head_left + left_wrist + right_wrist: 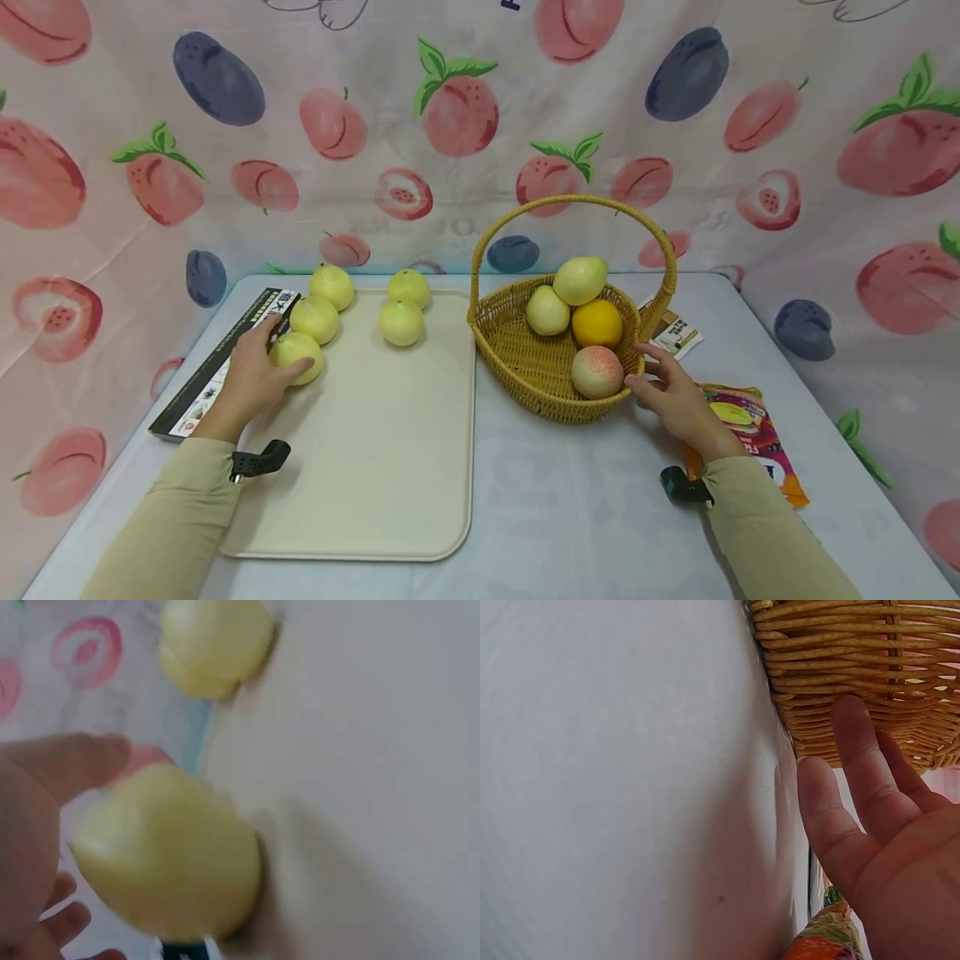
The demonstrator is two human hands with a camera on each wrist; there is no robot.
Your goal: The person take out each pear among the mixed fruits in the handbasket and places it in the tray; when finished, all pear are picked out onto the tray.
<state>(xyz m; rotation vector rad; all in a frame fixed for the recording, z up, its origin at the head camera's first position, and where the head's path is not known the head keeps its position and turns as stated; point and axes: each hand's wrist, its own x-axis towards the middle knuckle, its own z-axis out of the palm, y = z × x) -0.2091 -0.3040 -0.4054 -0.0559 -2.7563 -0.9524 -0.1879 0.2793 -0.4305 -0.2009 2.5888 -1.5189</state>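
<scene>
Three pale yellow-green, pear-like fruits stand in a row along the left edge of a beige tray (390,433). My left hand (251,375) is spread around the nearest fruit (297,357). In the left wrist view, the fingers lie beside this fruit (172,855) without closing on it. A wicker basket (525,379) to the right holds a peach (597,372), an orange (597,323) and two pale yellow-green fruits (580,281). My right hand (678,404) touches the basket's right side. Its fingers reach fairly straight to the woven wall (832,667) in the right wrist view.
Two more yellow-green fruits (401,322) stand on the tray's back middle. A flat black-and-white box (217,367) lies at the left, partly behind my hand. A colourful packet (757,433) lies under my right forearm, and a small packet (677,336) behind the basket.
</scene>
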